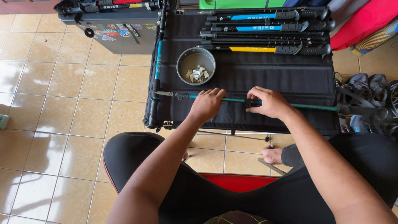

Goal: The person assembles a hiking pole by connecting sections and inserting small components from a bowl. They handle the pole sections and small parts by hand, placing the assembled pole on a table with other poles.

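Pole: I see a teal trekking pole (pixel 232 101) lying flat on the black folding table (pixel 290 79), along its near edge.
Axis: its long axis runs left to right, metal tip at the left, dark grip end off to the right.
Left hand: my left hand (pixel 206 104) curls over the shaft near the tip, clasping it.
Right hand: my right hand (pixel 269 102) grasps the black clamp (pixel 251 102) at mid-shaft.
Behind: a grey bowl (pixel 196 65) of small pieces; stacked poles (pixel 265 33) lie parallel at the far edge.
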